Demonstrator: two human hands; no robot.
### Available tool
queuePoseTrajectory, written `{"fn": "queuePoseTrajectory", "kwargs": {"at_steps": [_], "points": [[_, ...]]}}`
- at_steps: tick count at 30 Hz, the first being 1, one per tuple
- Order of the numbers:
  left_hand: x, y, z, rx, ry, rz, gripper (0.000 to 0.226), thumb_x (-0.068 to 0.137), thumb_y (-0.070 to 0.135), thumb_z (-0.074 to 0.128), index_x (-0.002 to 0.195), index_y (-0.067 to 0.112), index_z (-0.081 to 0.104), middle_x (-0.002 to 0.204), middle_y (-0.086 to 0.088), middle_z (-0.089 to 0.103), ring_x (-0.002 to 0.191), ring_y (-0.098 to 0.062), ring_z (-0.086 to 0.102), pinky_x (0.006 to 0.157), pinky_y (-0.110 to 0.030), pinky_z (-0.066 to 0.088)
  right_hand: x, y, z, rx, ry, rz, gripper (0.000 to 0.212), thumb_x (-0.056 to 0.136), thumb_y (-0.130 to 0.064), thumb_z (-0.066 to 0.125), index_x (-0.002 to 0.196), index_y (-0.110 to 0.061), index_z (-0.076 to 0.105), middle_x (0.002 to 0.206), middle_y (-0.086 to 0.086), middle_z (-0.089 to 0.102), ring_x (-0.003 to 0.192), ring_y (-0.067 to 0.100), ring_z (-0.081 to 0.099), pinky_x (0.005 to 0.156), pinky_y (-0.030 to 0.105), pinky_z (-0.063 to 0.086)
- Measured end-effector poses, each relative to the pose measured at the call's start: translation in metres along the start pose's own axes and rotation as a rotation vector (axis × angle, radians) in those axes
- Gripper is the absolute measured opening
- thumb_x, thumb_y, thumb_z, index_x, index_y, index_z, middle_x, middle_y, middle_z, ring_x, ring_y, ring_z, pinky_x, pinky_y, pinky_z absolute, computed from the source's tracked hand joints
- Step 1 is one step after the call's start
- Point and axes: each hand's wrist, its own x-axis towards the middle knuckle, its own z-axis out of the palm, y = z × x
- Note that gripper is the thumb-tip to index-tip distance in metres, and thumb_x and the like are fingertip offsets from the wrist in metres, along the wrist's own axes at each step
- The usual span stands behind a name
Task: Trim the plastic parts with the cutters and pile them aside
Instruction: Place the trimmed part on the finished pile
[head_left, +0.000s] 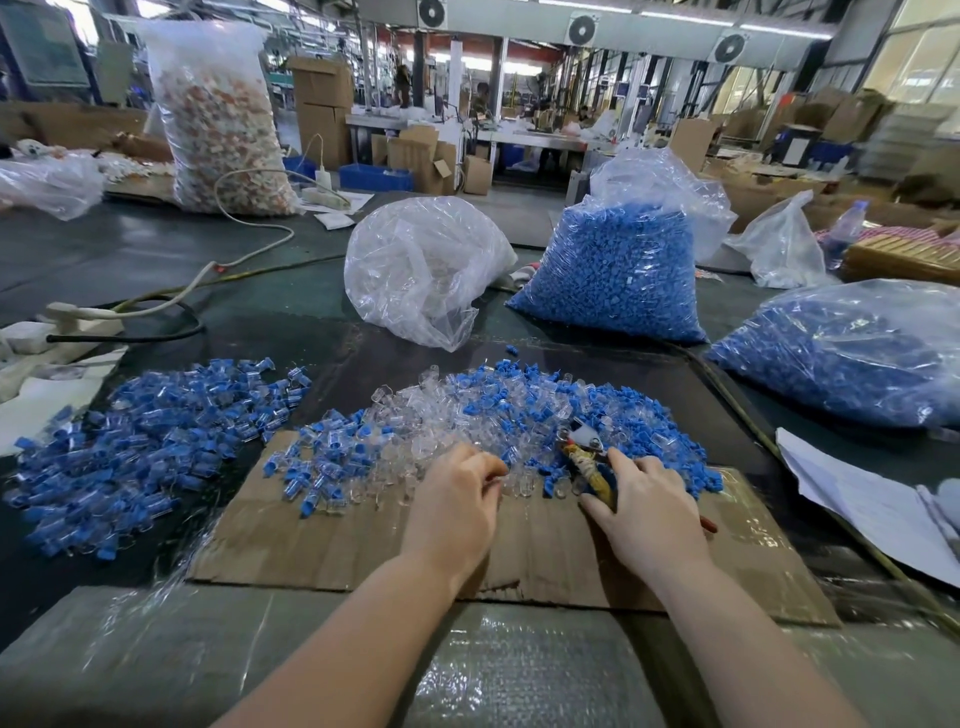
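Observation:
A heap of loose blue and clear plastic parts (488, 415) lies on a cardboard sheet (545, 551) in front of me. Left of it spreads a second pile of blue-and-clear parts (150, 441) on the dark table. My right hand (649, 504) grips the cutters (584, 452) by their taped handles, jaws pointing up into the heap. My left hand (457, 499) reaches into the clear parts at the heap's near edge with curled fingers; what they pinch is hidden.
Behind the heap stand a clear bag of clear parts (421, 270) and two bags of blue parts (618, 270) (852, 353). A power strip and cables (88, 317) lie at the left, papers (872, 499) at the right, a tall bag (218, 119) far back.

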Motion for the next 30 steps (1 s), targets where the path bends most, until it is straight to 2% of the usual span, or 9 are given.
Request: {"fn": "queuePoseTrajectory", "kwargs": {"at_steps": [3,7,9,13,17,19,23,24,30], "points": [[-0.003,0.002,0.01,0.035,-0.037,0.08,0.033,0.093,0.018,0.052,0.126,0.019,0.055,0.107,0.008,0.05,0.098,0.0,0.04,0.087,-0.006,0.029,-0.003,-0.003,0.002,-0.006,0.02,0.012,0.065,0.09,-0.057,0.047,0.145,-0.028,0.028,0.134,0.001,0.042,0.126,0.022,0.038,0.104,0.039,0.03],[-0.003,-0.001,0.015,0.089,-0.085,0.107,0.041,0.095,0.025,0.049,0.135,0.024,0.046,0.117,0.008,0.044,0.1,0.002,0.028,0.091,-0.007,0.018,-0.012,-0.018,0.005,0.034,0.243,-0.141,0.037,0.087,-0.046,0.058,0.12,-0.028,0.055,0.114,-0.005,0.053,0.109,0.017,0.047,0.094,0.035,0.034],[-0.003,-0.002,0.015,0.074,-0.073,0.094,0.036,0.093,0.025,0.052,0.13,0.022,0.051,0.114,0.009,0.046,0.099,0.001,0.032,0.091,-0.009,0.022,-0.015,-0.028,0.008,0.056,0.26,-0.204,0.027,0.086,-0.043,0.059,0.108,-0.027,0.059,0.108,-0.007,0.058,0.105,0.017,0.052,0.091,0.035,0.035],[-0.002,-0.002,0.012,0.043,-0.038,0.065,0.015,0.089,0.018,0.06,0.104,0.018,0.06,0.099,0.009,0.05,0.094,-0.004,0.046,0.088,-0.015,0.037,-0.014,-0.039,0.015,0.037,0.208,-0.18,0.018,0.093,-0.042,0.045,0.106,-0.032,0.054,0.111,-0.012,0.058,0.109,0.012,0.05,0.091,0.032,0.03],[-0.002,-0.003,0.009,0.018,-0.026,0.025,0.007,0.087,0.016,0.062,0.088,0.019,0.055,0.087,0.01,0.048,0.082,-0.006,0.047,0.074,-0.011,0.033,-0.011,-0.043,0.018,0.05,0.206,-0.14,0.022,0.097,-0.023,0.037,0.106,-0.032,0.055,0.11,-0.013,0.059,0.109,0.011,0.049,0.09,0.032,0.027],[-0.002,-0.004,0.009,-0.001,-0.015,0.017,0.009,0.087,0.015,0.063,0.089,0.02,0.055,0.088,0.01,0.051,0.082,-0.006,0.048,0.073,-0.01,0.033,-0.012,-0.044,0.019,0.06,0.221,-0.138,0.024,0.097,-0.02,0.037,0.104,-0.031,0.057,0.107,-0.012,0.059,0.107,0.011,0.05,0.089,0.031,0.025],[-0.004,-0.006,0.011,0.029,-0.029,0.039,0.031,0.091,0.017,0.058,0.122,0.017,0.058,0.094,0.01,0.045,0.085,-0.003,0.046,0.079,-0.007,0.031,-0.021,-0.045,0.02,0.155,0.285,-0.125,0.016,0.089,-0.01,0.057,0.09,-0.022,0.067,0.089,-0.005,0.065,0.089,0.018,0.059,0.081,0.032,0.028],[-0.004,-0.006,0.011,0.038,-0.037,0.045,0.032,0.092,0.018,0.056,0.124,0.016,0.058,0.093,0.01,0.042,0.085,-0.003,0.046,0.079,-0.004,0.031,-0.023,-0.045,0.022,0.203,0.304,-0.115,0.015,0.086,-0.008,0.062,0.087,-0.02,0.069,0.086,-0.004,0.066,0.086,0.019,0.06,0.079,0.032,0.028],[-0.004,-0.005,0.009,-0.029,-0.013,0.029,0.008,0.088,0.02,0.062,0.094,0.017,0.066,0.09,0.011,0.046,0.079,-0.004,0.05,0.073,-0.003,0.034,-0.025,-0.041,0.027,0.365,0.325,-0.125,0.014,0.088,-0.008,0.061,0.093,-0.016,0.071,0.089,-0.002,0.068,0.09,0.021,0.059,0.081,0.028,0.024]]}}
